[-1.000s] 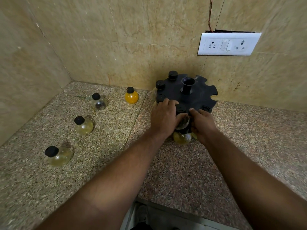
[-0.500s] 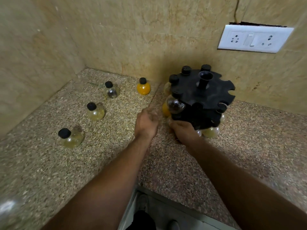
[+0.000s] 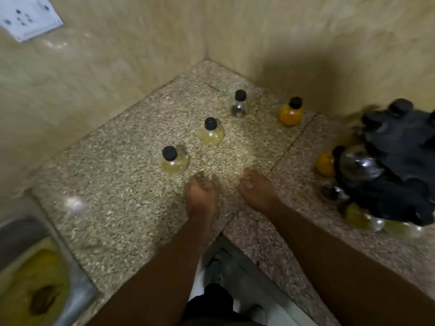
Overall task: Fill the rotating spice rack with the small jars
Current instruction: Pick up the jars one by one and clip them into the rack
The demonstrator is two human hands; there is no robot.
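Observation:
The black rotating spice rack [image 3: 400, 147] stands at the right edge, blurred, with several round jars hanging in its slots. Loose black-capped jars stand on the counter: a pale yellow jar [image 3: 174, 160] nearest my hands, another pale yellow jar [image 3: 211, 132], a clear jar [image 3: 239, 105] and an orange jar [image 3: 290, 112]. My left hand [image 3: 201, 196] hovers just right of and below the nearest pale jar, fingers curled, holding nothing. My right hand [image 3: 255, 189] is beside it, away from the rack, also holding nothing.
The speckled granite counter [image 3: 122, 184] sits in a corner of beige tiled walls. A steel sink [image 3: 35, 267] with yellow residue lies at the lower left. A white socket plate [image 3: 26, 20] is on the left wall. The counter's front edge runs beneath my forearms.
The view has swung left, so the rack now sits at the right edge. Both hands left the rack and moved left toward the loose jars; the sink came into view.

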